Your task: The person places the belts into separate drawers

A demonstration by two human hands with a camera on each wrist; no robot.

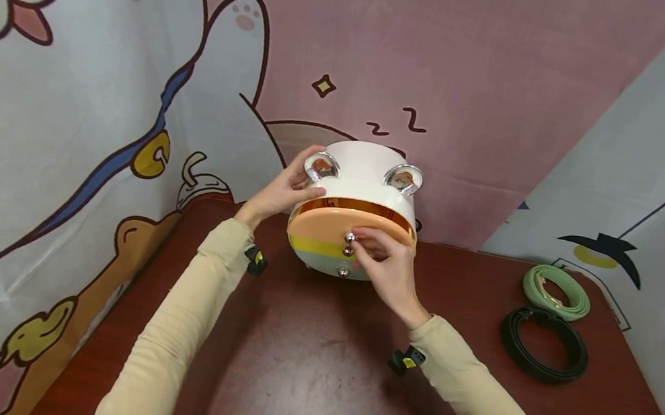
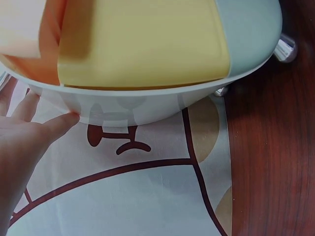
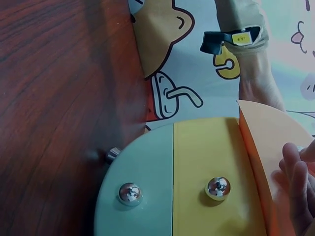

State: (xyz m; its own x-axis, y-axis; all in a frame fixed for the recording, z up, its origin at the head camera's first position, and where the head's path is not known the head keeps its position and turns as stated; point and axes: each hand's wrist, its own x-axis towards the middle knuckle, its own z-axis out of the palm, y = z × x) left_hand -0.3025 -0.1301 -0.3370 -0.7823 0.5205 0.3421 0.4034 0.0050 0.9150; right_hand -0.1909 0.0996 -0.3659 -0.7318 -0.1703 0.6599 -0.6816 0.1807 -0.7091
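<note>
A small rounded white drawer cabinet (image 1: 361, 170) with shiny silver ears stands on the table. Its top orange drawer (image 1: 331, 222) sticks out partway, leaving a gap above it. My right hand (image 1: 390, 267) pinches that drawer's silver knob between thumb and fingers. The yellow drawer (image 3: 211, 152) and the green drawer (image 3: 138, 162) below are closed, each with a round silver knob. My left hand (image 1: 285, 192) rests against the cabinet's left side by one ear, thumb toward the front. In the left wrist view, the thumb and fingers touch the white side wall.
On the right of the dark red table (image 1: 314, 381) lie a coiled green belt (image 1: 578, 302) and a coiled black belt (image 1: 573, 371). A cartoon-printed cloth (image 1: 445, 64) hangs right behind the cabinet and along the left.
</note>
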